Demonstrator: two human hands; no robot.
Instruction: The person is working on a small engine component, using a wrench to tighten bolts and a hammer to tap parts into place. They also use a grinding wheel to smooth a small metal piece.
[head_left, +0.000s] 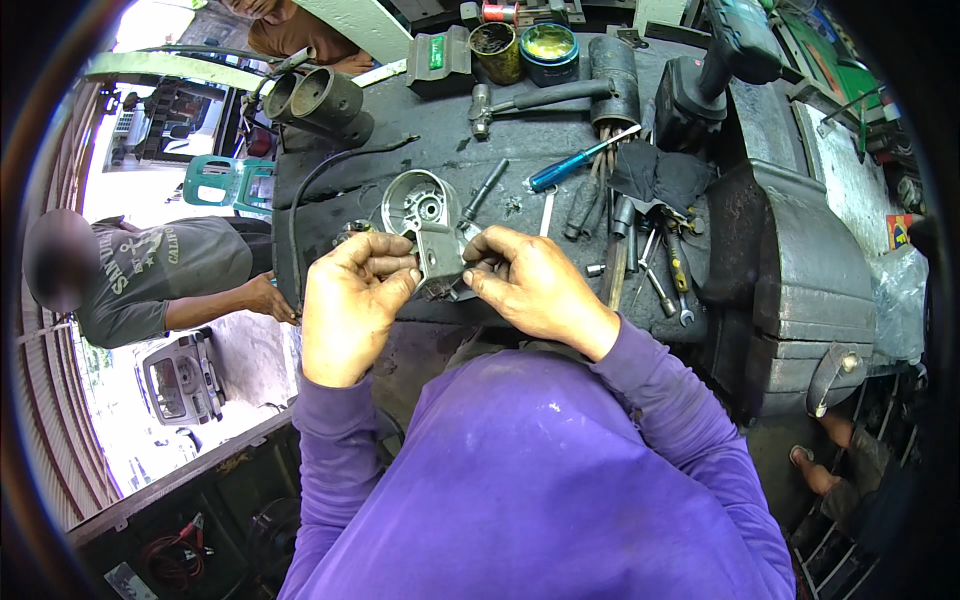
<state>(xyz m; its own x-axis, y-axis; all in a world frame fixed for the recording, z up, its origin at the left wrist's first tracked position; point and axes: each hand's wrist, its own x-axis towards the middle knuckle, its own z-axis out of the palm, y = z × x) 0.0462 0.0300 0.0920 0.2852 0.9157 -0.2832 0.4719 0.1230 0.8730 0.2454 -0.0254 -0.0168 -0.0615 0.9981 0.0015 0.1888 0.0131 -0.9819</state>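
Over the near edge of the dark workbench (345,180), a grey cast metal housing (438,252) is between my two hands. Its round, open end (417,198) faces up and away from me, with a hub inside. My left hand (348,305) grips the housing's left side between thumb and bent fingers. On the other side, my right hand (545,285) has thumb and fingertips pinched together against the housing's right edge; whether they hold a small part is hidden. A dark metal rod (485,190) lies just beyond.
Beyond are a hammer (545,96), blue screwdriver (565,170), two grease cans (497,52) and a metal cylinder (615,72). Wrenches (681,275), a black cloth (655,175) and a cordless power tool (705,80) lie right. A person's hand (268,298) is by the bench's left edge.
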